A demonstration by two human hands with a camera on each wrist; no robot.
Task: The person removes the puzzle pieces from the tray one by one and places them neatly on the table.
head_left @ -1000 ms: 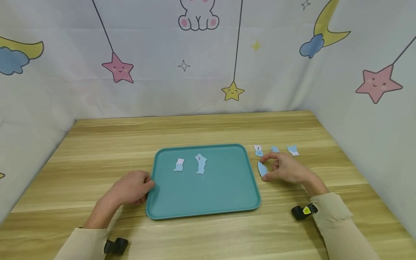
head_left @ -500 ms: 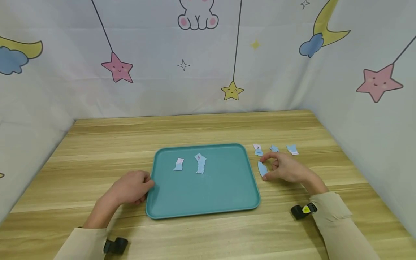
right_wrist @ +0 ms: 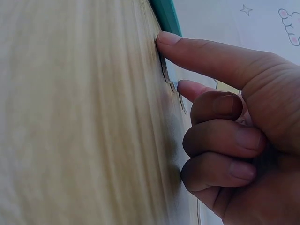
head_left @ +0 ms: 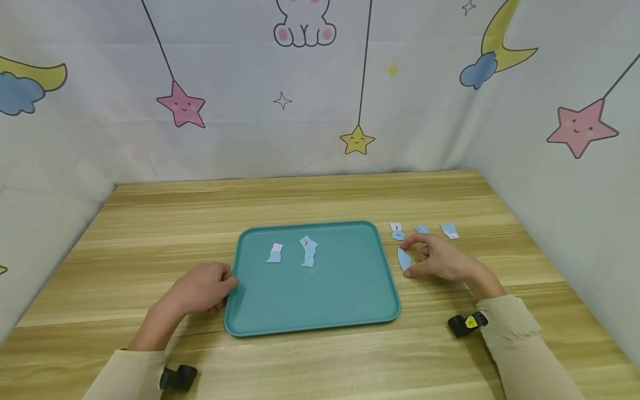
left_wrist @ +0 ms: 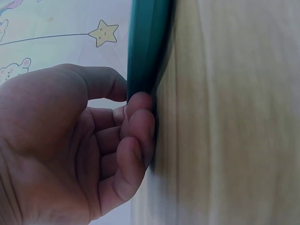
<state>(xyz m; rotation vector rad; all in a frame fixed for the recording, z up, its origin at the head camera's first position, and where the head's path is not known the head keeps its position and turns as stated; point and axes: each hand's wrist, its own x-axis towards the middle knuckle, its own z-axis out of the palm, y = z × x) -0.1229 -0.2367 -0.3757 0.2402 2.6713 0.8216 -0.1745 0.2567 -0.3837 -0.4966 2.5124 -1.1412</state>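
Observation:
My left hand (head_left: 202, 289) holds the left edge of a teal tray (head_left: 320, 303); in the left wrist view its thumb touches the rim and curled fingers (left_wrist: 140, 126) lie at the underside. On the table beside the tray's right edge, my right hand (head_left: 440, 260) has its thumb and index finger at opposite ends of a curved light-blue paper piece (head_left: 404, 260). Its other fingers (right_wrist: 220, 140) are folded in. Inside the tray lie a small pink-and-blue paper piece (head_left: 275, 253) and a longer blue piece (head_left: 309, 253) with a black mark.
Behind the right hand lie a paper piece with a black mark (head_left: 397, 231), a small blue scrap (head_left: 422, 228) and a blue-and-white piece (head_left: 450, 230). A wooden table (head_left: 310, 366) carries everything, with a printed cloth (head_left: 225, 144) behind it.

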